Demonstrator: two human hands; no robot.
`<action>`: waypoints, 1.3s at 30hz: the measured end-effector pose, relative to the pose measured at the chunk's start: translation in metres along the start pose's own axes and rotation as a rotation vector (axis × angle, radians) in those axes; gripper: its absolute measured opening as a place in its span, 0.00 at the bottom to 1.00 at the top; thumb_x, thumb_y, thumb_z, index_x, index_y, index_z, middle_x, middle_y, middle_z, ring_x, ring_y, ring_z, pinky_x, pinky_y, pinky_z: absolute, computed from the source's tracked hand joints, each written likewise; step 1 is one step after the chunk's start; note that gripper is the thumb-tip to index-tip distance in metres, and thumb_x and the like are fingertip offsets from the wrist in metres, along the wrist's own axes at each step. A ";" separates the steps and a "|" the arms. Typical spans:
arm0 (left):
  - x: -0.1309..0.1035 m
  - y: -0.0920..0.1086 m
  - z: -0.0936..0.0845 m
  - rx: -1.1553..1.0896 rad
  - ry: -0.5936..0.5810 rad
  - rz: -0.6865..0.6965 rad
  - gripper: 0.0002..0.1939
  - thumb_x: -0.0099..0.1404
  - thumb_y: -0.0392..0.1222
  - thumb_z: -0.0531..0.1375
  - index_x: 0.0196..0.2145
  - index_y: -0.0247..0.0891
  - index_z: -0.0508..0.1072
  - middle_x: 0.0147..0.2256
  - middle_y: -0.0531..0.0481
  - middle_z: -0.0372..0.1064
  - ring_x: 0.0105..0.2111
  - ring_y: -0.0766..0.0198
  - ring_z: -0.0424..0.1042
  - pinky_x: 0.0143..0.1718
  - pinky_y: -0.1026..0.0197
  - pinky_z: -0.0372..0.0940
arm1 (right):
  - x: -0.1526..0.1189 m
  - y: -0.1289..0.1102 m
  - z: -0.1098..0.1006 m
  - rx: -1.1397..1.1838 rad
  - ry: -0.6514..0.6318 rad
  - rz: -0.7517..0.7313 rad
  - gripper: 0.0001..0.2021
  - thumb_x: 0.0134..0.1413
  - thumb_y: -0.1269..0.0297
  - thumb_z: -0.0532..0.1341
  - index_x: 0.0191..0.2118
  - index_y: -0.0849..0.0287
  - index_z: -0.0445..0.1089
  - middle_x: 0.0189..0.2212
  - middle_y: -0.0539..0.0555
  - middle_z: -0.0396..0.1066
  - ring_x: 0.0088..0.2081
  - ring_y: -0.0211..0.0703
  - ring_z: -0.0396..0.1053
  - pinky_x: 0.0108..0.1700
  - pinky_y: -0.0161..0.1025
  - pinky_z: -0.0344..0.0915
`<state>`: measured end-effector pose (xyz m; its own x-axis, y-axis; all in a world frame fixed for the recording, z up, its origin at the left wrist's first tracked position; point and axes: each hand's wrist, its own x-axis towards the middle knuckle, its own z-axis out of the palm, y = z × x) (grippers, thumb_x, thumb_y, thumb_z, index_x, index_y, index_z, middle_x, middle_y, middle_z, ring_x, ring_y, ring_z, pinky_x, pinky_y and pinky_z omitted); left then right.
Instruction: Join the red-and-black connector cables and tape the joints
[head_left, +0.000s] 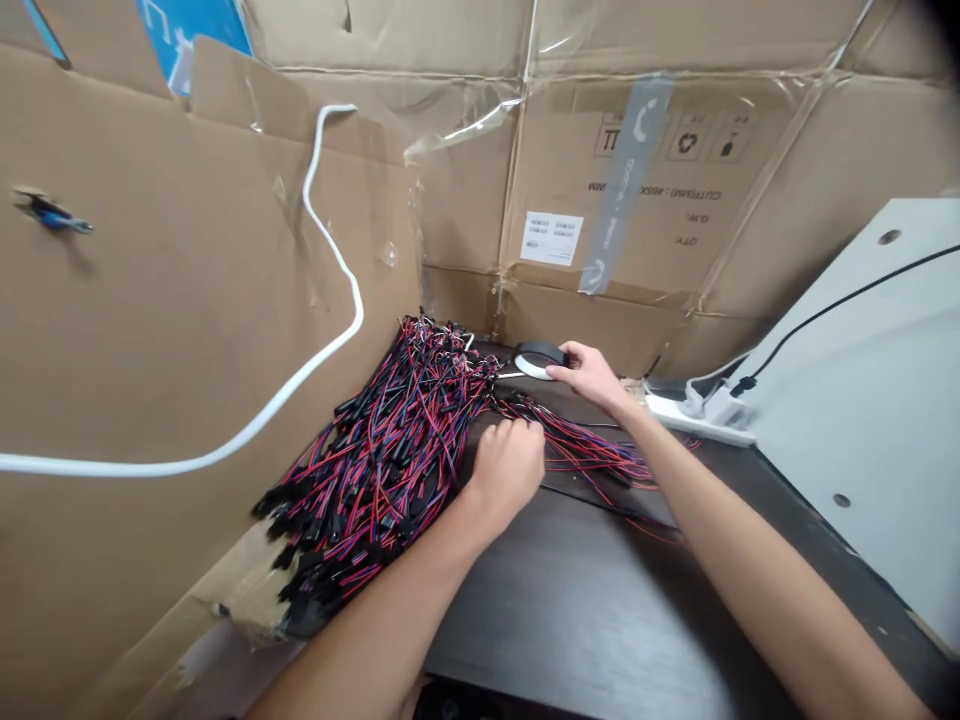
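My left hand (508,468) pins a red-black wire bundle (577,445) mid-worktop (600,610), grip closed on it; right hand (592,375) pinches black tape roll (538,358) at 12 o'clock. Taping step; next needs tape brought to wires.

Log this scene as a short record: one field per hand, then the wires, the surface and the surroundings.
left hand: fist closed on the thin wire bundle on the desk
right hand: fingers gripping the roll of black tape
wire pile: red, blue and black leads with black connectors, heaped left of the hands
surface: dark desk
surroundings: cardboard walls, white cable, white panel at right
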<state>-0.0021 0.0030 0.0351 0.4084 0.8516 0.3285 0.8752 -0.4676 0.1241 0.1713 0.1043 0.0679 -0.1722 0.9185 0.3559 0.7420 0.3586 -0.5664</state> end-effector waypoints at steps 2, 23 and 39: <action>0.003 -0.003 -0.003 -0.068 0.080 -0.053 0.11 0.68 0.38 0.49 0.40 0.34 0.70 0.37 0.40 0.71 0.39 0.54 0.71 0.40 0.54 0.64 | -0.013 -0.002 -0.020 0.111 -0.102 -0.034 0.15 0.50 0.55 0.60 0.38 0.62 0.69 0.25 0.49 0.66 0.23 0.34 0.59 0.26 0.33 0.57; 0.013 0.006 -0.011 -1.377 0.070 -0.044 0.13 0.54 0.39 0.66 0.37 0.33 0.71 0.34 0.49 0.73 0.34 0.64 0.73 0.40 0.60 0.68 | -0.028 -0.021 -0.038 0.030 -0.089 -0.456 0.10 0.48 0.72 0.58 0.38 0.62 0.72 0.34 0.54 0.73 0.29 0.35 0.65 0.35 0.35 0.61; 0.009 0.011 -0.023 -1.413 0.052 -0.003 0.11 0.55 0.37 0.65 0.37 0.32 0.73 0.33 0.47 0.76 0.35 0.62 0.75 0.44 0.57 0.68 | -0.028 -0.018 -0.023 0.219 -0.103 -0.258 0.12 0.44 0.75 0.55 0.37 0.61 0.70 0.23 0.49 0.70 0.22 0.34 0.63 0.28 0.33 0.58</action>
<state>0.0056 0.0001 0.0605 0.3702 0.8580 0.3560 -0.1298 -0.3317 0.9344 0.1774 0.0679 0.0848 -0.4090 0.8007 0.4377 0.5109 0.5983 -0.6173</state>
